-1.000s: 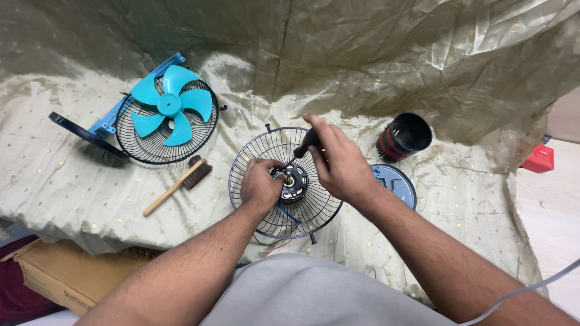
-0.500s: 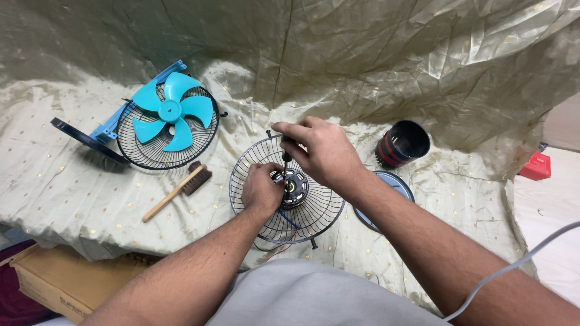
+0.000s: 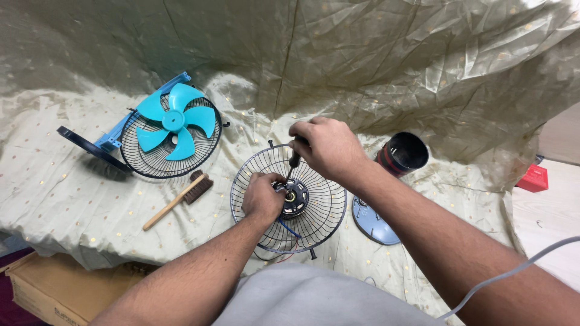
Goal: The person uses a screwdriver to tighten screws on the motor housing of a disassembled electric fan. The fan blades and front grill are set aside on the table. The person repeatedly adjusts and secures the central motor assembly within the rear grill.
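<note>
Head view, looking down on a tabletop draped in a crinkled pale gold cloth [image 3: 72, 199], read from 9 o'clock round to 3 o'clock. At 10 o'clock lies a second fan [image 3: 172, 136]: turquoise blades inside a black wire guard, with a blue bracket and a dark base bar on its outer side. Just beside it, towards 8 o'clock, a wooden-handled brush [image 3: 178, 200] lies flat, bristle end nearest the guard. At 7 o'clock the corner of a cardboard box [image 3: 42, 293] shows below the cloth edge. At the centre lies a black wire fan guard [image 3: 289, 205], face up on the cloth, with a dark motor [image 3: 296, 198] at its hub and thin wires trailing under its near edge. The left hand [image 3: 264, 196] rests on the guard at the 9 o'clock side of the motor, fingers curled together against the motor housing. The right hand [image 3: 326, 145], at 12 o'clock of the guard, has its fingers clamped on a dark-handled screwdriver [image 3: 293, 162], whose shaft points down to the motor hub. At 3 o'clock of the guard a round grey-blue cover [image 3: 371, 223] lies flat; beyond it, towards 2 o'clock, a dark cylindrical housing [image 3: 403, 154] with a red band lies tilted. A small red box [image 3: 533, 178] sits at the far 3 o'clock edge
</note>
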